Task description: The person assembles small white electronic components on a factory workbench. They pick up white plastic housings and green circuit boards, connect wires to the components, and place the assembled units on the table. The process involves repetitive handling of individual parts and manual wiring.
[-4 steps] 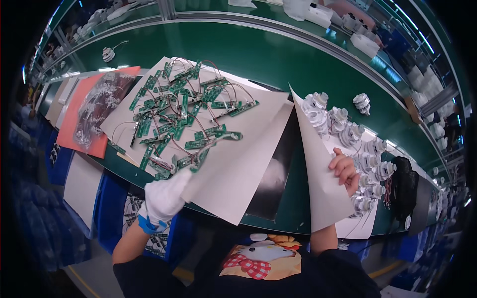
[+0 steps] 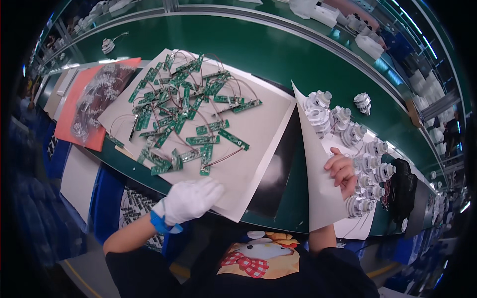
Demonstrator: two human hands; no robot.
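Sheet (image 2: 322, 201) in right hand (image 2: 342, 170); long axis points away, slightly left.

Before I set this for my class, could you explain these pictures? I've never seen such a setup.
There is no machine: these are a person's hands, filmed by a downward-looking camera on their head. The left hand wears a white glove and blue wristband, at the near edge of a flat pale sheet; I cannot tell if it grips. The bare right hand holds a raised, curled sheet. On the green table, circuit boards lie over the flat sheet, white round parts to the right, a clear bag on an orange sheet to the left.
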